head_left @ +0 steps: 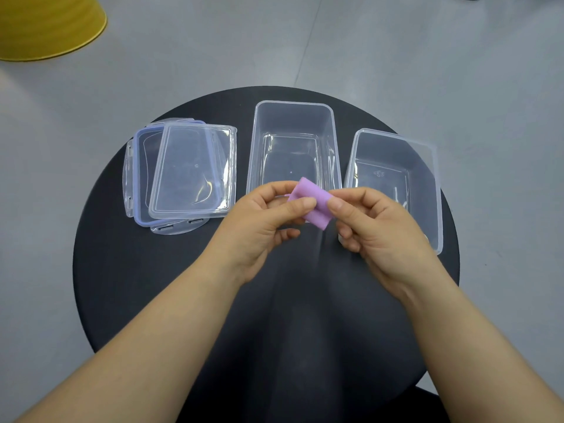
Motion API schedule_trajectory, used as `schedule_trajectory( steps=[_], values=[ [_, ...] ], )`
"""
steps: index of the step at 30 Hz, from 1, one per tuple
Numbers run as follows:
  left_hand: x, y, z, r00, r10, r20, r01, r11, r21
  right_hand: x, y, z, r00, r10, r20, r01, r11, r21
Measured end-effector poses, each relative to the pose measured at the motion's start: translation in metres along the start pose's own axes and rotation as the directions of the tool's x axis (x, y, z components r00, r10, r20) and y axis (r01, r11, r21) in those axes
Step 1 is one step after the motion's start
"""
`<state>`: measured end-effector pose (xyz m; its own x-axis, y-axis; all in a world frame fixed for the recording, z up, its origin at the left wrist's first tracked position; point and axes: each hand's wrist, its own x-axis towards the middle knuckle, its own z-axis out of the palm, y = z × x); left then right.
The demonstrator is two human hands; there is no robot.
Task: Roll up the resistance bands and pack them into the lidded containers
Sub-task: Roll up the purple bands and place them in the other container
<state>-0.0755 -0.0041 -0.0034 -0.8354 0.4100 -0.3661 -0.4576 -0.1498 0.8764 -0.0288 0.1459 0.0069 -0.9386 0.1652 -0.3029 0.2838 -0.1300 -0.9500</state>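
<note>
Head view looks down on a round black bench [152, 285]. Both hands meet above its middle, holding a small lilac rubber resistance band [311, 206], folded or rolled into a short flat bundle. The left hand [259, 227] pinches the bundle's left side between thumb and curled fingers [300, 206]. The right hand [381, 233] pinches its right side the same way. The band sits in front of the near rim of a tall clear rectangular plastic container [293, 120], which stands open. A second, shallower clear plastic container [396, 154] stands just to the right, partly behind the right hand. At the left, a plain clear lid [189, 172] lies askew on a clear clip-on lid with a blue seal [139, 166]. A yellow round object [45, 25] stands on the grey floor.
</note>
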Motion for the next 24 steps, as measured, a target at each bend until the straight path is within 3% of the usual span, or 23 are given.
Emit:
schedule_trajectory(
  steps=[5, 9, 11, 17, 24],
  values=[
    [0.002, -0.003, 0.001, 0.998, -0.058, -0.008, 0.057, 0.992, -0.114, -0.002, 0.008, 0.012, 0.999, 0.033, -0.028, -0.029, 0.993, 0.118],
    [0.004, 0.0, -0.004, 0.997, -0.071, 0.032, 0.075, 0.986, -0.152, -0.003, 0.004, 0.009, 0.996, -0.086, 0.026, 0.089, 0.985, -0.149],
    [0.003, 0.006, -0.01, 0.991, -0.1, 0.093, 0.109, 0.99, -0.089, -0.003, 0.0, 0.002, 0.984, -0.137, 0.11, 0.161, 0.955, -0.25],
    [0.0, 0.009, -0.017, 0.93, -0.257, 0.262, 0.239, 0.966, 0.099, -0.007, -0.003, -0.009, 0.917, -0.099, 0.387, 0.268, 0.871, -0.412],
    [-0.002, 0.01, -0.014, 0.907, -0.272, 0.321, 0.25, 0.962, 0.109, -0.01, -0.005, -0.008, 0.896, -0.192, 0.4, 0.383, 0.789, -0.479]
  ],
)
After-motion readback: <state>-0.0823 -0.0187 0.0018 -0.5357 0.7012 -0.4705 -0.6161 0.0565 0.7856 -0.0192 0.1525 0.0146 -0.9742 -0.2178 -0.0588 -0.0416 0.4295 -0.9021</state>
